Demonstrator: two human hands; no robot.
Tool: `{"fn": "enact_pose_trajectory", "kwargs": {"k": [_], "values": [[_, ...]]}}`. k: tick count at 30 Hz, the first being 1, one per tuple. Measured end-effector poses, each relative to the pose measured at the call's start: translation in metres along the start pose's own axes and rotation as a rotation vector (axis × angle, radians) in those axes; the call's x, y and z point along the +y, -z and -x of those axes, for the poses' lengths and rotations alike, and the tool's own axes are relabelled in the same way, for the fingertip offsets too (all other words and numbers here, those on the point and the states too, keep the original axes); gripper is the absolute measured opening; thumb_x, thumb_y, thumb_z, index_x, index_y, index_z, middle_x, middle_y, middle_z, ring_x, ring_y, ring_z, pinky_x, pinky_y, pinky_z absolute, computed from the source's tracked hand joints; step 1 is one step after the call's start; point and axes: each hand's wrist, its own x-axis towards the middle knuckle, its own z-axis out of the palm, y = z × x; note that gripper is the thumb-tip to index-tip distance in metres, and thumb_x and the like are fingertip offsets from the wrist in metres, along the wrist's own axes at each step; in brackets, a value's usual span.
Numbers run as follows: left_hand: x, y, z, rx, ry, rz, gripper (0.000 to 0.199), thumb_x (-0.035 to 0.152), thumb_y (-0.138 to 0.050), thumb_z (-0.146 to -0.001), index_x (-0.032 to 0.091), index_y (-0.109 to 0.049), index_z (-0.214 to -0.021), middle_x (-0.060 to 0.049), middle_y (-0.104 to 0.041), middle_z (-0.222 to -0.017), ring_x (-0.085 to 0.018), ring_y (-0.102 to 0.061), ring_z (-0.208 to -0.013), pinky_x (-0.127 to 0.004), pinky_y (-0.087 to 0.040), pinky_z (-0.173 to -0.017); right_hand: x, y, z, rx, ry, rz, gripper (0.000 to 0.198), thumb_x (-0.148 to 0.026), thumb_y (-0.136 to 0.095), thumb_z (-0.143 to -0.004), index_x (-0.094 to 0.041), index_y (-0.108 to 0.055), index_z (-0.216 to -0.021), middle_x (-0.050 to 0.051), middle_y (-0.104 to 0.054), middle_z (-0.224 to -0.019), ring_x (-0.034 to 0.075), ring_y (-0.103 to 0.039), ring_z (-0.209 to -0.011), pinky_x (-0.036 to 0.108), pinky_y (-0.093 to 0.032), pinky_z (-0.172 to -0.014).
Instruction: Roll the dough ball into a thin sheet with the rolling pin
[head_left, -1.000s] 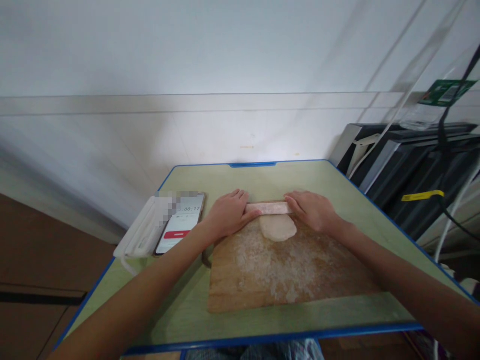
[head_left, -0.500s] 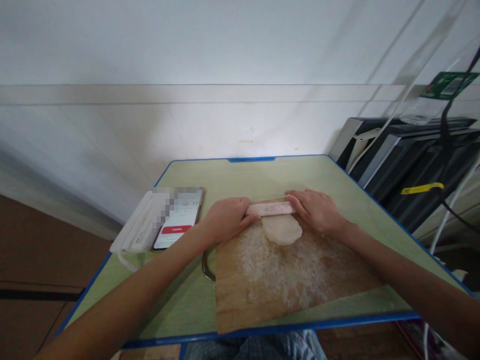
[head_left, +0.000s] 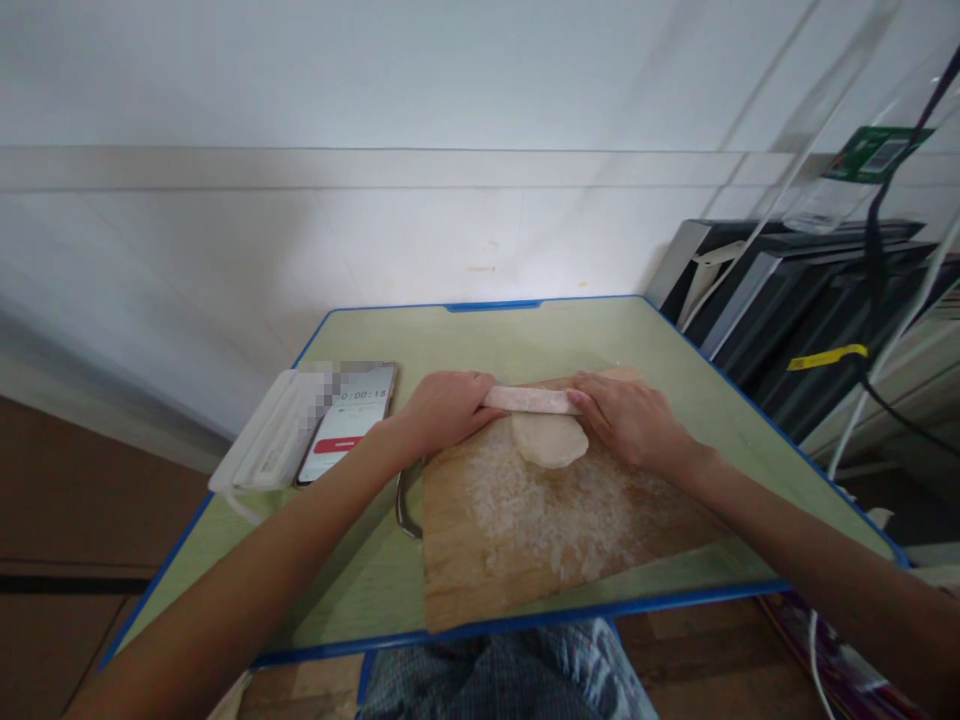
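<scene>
A flour-dusted rolling pin (head_left: 531, 400) lies crosswise over the far edge of a flat, roundish piece of dough (head_left: 551, 442). My left hand (head_left: 452, 410) is closed round the pin's left end, and my right hand (head_left: 626, 415) grips its right end. Under the dough is a wooden board (head_left: 480, 585) scattered with white flour (head_left: 555, 515). The dough's far edge is hidden beneath the pin.
A phone (head_left: 352, 415) showing a timer leans by a white case (head_left: 259, 440) on the left of the green, blue-edged table (head_left: 375, 335). Beside the board is a metal handle (head_left: 405, 510). Dark flat panels (head_left: 795, 310), cables and a plastic bottle (head_left: 855, 180) stand at the right.
The whole view has shifted a little, so everything sits slightly higher and further left. The pin remains in both hands at the dough's far edge. The phone's timer has advanced a second.
</scene>
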Motion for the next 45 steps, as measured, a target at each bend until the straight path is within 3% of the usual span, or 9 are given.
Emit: {"fn": "enact_pose_trajectory", "kwargs": {"k": [8,16,20,25,32,45], "values": [[0.018,0.008,0.009,0.092,-0.018,-0.072,0.04,0.045,-0.036,-0.093,0.01,-0.056,-0.091,-0.015,-0.063,-0.093,-0.029,-0.059,-0.091,-0.039,-0.044,-0.081,-0.002,-0.006,0.013,0.069,0.008,-0.033,0.046,-0.034,-0.024,-0.095,-0.01,-0.059,-0.114,0.016,-0.061,-0.121,0.025,-0.055,-0.114,0.037,-0.04,-0.098],[0.035,0.001,0.035,0.208,0.033,-0.085,0.049,0.052,-0.046,-0.086,0.006,-0.054,-0.102,-0.021,-0.06,-0.11,-0.033,-0.054,-0.108,-0.043,-0.041,-0.093,-0.001,-0.007,0.025,0.157,0.092,-0.052,0.044,-0.037,-0.029,-0.095,-0.009,-0.058,-0.111,0.016,-0.065,-0.112,0.028,-0.056,-0.108,0.043,-0.042,-0.095],[0.047,-0.001,0.046,0.242,0.078,-0.077,0.067,0.061,-0.048,-0.08,0.001,-0.053,-0.11,-0.025,-0.057,-0.115,-0.035,-0.054,-0.109,-0.047,-0.04,-0.095,-0.001,-0.01,0.033,0.25,0.135,-0.043,0.045,-0.041,-0.033,-0.094,-0.007,-0.057,-0.112,0.017,-0.065,-0.109,0.029,-0.056,-0.106,0.046,-0.043,-0.094],[0.054,-0.002,0.056,0.28,0.034,-0.114,0.082,0.068,-0.053,-0.073,-0.002,-0.051,-0.116,-0.025,-0.059,-0.112,-0.036,-0.055,-0.106,-0.048,-0.04,-0.096,-0.003,-0.007,0.041,0.303,0.197,-0.043,0.038,-0.036,-0.037,-0.093,-0.008,-0.055,-0.111,0.016,-0.064,-0.109,0.028,-0.057,-0.105,0.044,-0.045,-0.093],[0.059,-0.006,0.068,0.333,0.021,-0.201,0.088,0.07,-0.051,-0.072,-0.004,-0.05,-0.12,-0.027,-0.056,-0.12,-0.038,-0.054,-0.112,-0.046,-0.041,-0.097,-0.01,-0.007,0.053,0.35,0.185,0.054,0.044,-0.04,-0.033,-0.093,-0.006,-0.051,-0.116,0.018,-0.062,-0.116,0.029,-0.056,-0.109,0.045,-0.047,-0.091],[0.07,-0.005,0.081,0.427,-0.009,-0.227,0.076,0.062,-0.034,-0.086,-0.006,-0.054,-0.115,-0.028,-0.059,-0.116,-0.038,-0.057,-0.108,-0.046,-0.045,-0.09,-0.015,-0.011,0.07,0.364,0.167,0.077,0.045,-0.039,-0.037,-0.093,-0.005,-0.049,-0.12,0.02,-0.059,-0.12,0.028,-0.054,-0.113,0.045,-0.045,-0.094]]}}
